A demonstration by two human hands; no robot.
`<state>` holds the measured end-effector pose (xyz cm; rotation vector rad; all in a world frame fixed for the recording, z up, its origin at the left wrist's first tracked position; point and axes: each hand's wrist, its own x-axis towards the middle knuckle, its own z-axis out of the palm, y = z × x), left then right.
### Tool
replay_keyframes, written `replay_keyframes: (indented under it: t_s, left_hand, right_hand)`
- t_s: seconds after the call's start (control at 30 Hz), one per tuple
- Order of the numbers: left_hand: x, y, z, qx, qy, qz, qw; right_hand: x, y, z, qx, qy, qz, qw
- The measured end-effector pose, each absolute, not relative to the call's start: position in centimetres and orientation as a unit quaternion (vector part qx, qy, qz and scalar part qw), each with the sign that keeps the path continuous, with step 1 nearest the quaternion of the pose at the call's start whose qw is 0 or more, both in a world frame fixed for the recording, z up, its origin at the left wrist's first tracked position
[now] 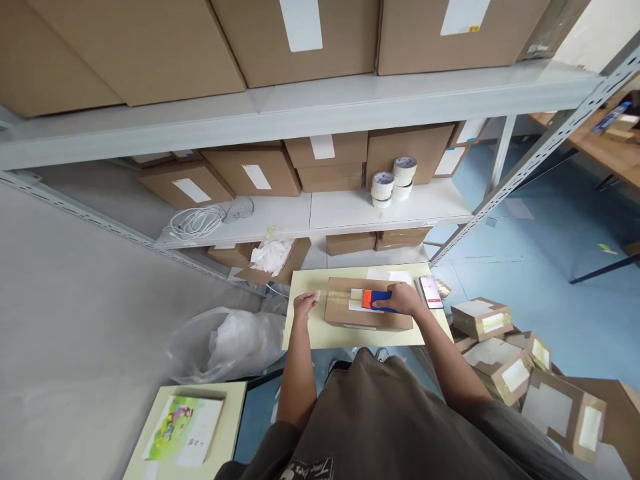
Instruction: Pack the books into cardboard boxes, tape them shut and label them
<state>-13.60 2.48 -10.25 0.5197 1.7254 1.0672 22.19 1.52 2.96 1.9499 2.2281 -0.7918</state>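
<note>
On the pale yellow table (pixel 305 333) lies a closed cardboard box (pixel 365 321) with clear packing tape (pixel 340 295) along its top. My right hand (pixel 404 298) grips a blue and orange tape dispenser (pixel 377 300) that rests over the box's top, above a white label. Just off the box's left end, my left hand (pixel 305 304) pinches the free end of the tape, fingertips pressed together. The underside of the dispenser is hidden.
A phone (pixel 431 292) lies at the table's right edge. Grey shelving (pixel 300 123) with boxes, tape rolls (pixel 383 187) and a coiled cable (pixel 197 222) stands ahead. Packed boxes (pixel 500 363) are piled on the right floor; a plastic bag (pixel 240 340) is at left.
</note>
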Motion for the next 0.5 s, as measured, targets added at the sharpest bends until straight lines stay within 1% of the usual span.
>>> replay_keyframes:
  t_s: [0.17,0.33,0.4,0.5]
  left_hand:
    - [-12.6,1.8,-11.2,0.232,0.704,0.398,0.540]
    - [-10.8,1.1,-11.5,0.250,0.702,0.343,0.572]
    - [-10.5,0.7,-11.6,0.257,0.728,0.318,0.550]
    - [-10.4,0.2,-11.6,0.268,0.780,0.284,0.490]
  right_hand:
    - [21.8,1.8,2.4,0.641,0.722,-0.254,0.059]
    - [21.5,1.6,2.4,0.645,0.720,-0.251,0.058]
    - [21.4,1.5,2.7,0.643,0.724,-0.244,0.061]
    - [21.5,1.4,3.1,0.628,0.735,-0.242,0.080]
